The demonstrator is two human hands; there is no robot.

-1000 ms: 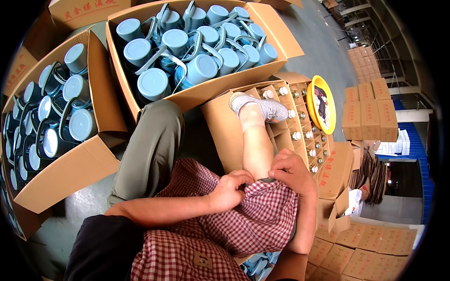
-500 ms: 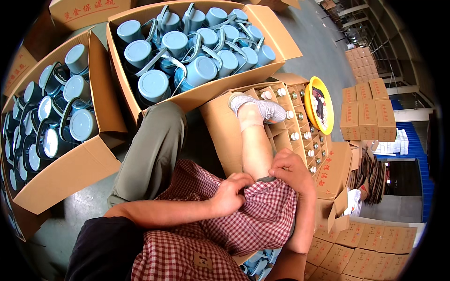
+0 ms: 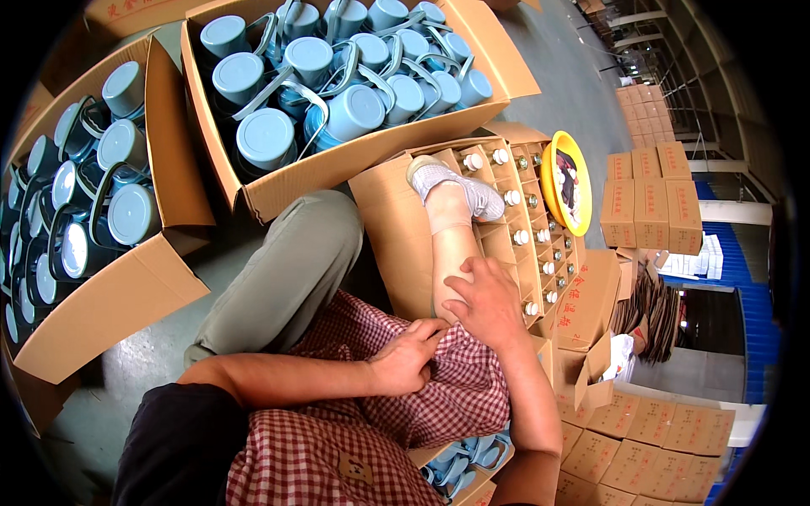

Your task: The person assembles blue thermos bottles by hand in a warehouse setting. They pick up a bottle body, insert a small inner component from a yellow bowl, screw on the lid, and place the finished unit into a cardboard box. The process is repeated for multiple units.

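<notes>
Fingers bent, my left hand [image 3: 407, 358] grips the red-and-white checked apron [image 3: 472, 384] bunched at my right knee. My right hand [image 3: 488, 304] lies over my bare right shin [image 3: 450, 246] just below the cloth, with its fingers apart and nothing in them. That leg stretches out across a divided carton [image 3: 512, 238], and a light grey shoe [image 3: 429, 174] is on its foot. White-capped bottles [image 3: 511, 197] stand in several of the carton's cells. My left leg, in grey-green trousers [image 3: 287, 270], is bent to the left.
A big open carton [image 3: 325, 162] of light blue lidded jugs [image 3: 266, 137] stands ahead; another carton [image 3: 110, 325] of them is at left. A yellow basin [image 3: 550, 177] holds dark and light items. Stacked cartons [image 3: 654, 430] stand at right. More blue parts [image 3: 472, 460] lie below my lap.
My right hand has left the hem at my knee, moved a little forward and left onto the shin, and spread its fingers. My left hand stays at the cloth. The view has shifted slightly.
</notes>
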